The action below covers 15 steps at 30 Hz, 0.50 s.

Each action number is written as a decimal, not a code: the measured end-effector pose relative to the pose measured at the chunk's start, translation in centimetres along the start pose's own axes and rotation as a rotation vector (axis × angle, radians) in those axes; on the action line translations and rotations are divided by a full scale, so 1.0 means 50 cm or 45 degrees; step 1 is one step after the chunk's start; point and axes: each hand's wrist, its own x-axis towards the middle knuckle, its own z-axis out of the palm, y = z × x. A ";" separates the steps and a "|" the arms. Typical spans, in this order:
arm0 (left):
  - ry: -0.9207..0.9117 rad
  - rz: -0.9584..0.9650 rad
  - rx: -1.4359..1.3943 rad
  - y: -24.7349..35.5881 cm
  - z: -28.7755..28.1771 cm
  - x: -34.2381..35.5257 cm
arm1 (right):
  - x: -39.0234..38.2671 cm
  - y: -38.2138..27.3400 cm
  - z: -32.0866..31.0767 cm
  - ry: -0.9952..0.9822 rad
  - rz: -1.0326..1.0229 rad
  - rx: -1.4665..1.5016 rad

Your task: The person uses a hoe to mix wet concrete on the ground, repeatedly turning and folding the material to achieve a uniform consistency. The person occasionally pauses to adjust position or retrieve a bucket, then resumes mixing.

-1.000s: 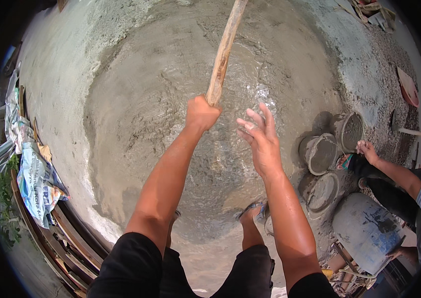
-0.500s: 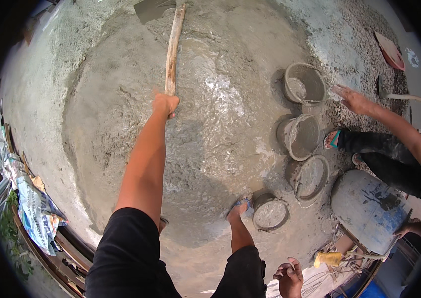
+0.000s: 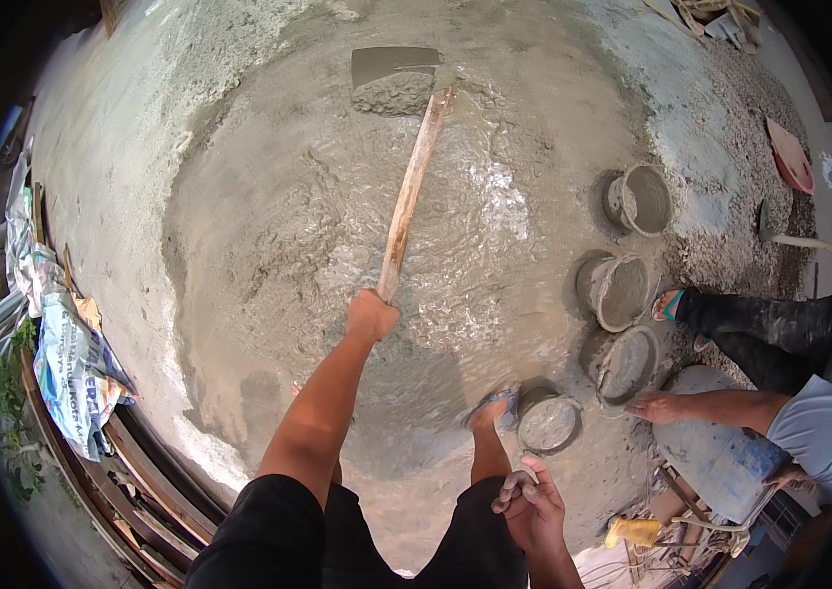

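My left hand (image 3: 373,316) is wrapped round the end of the wooden handle of a hoe (image 3: 410,201). The handle runs forward to a wide flat metal blade (image 3: 394,65), which sits at the far part of the wet grey mortar (image 3: 279,196) with a lump of mix against it. Near my right thigh, my right hand (image 3: 532,499) is raised with loosely bent fingers, holding nothing. Its fingertips look smeared with mortar. The nearest bucket (image 3: 524,420), coated in grey, stands just beyond that hand, beside my right foot.
Other mortar-coated buckets (image 3: 615,201) line up on the right. A co-worker's hand (image 3: 653,406) reaches to the third one. Behind are a blue-grey drum (image 3: 720,456), a yellow boot-shaped object (image 3: 634,533), gravel (image 3: 720,108) and another long-handled tool (image 3: 813,243). Sacks (image 3: 73,363) and planks (image 3: 156,481) edge the left.
My left hand and the hoe have come nearer, bringing the whole blade into view. My right hand has risen. The co-worker's hand has moved from the far bucket to the third one.
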 end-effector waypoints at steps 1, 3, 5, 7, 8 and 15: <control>-0.014 0.027 0.035 -0.027 0.009 -0.017 | 0.012 0.012 0.002 0.025 0.029 0.002; -0.029 0.042 0.007 -0.090 0.033 -0.066 | 0.046 0.044 0.002 -0.046 0.077 -0.107; -0.118 0.030 -0.068 -0.152 0.055 -0.131 | 0.110 0.088 -0.005 -0.017 0.113 -0.300; -0.135 0.081 -0.065 -0.213 0.076 -0.208 | 0.234 0.146 -0.004 0.059 0.055 -0.773; -0.070 0.144 -0.017 -0.244 0.090 -0.251 | 0.307 0.181 0.002 0.102 -0.015 -1.104; 0.063 0.113 -0.090 -0.376 0.185 -0.364 | 0.626 0.362 0.108 0.263 0.377 -0.485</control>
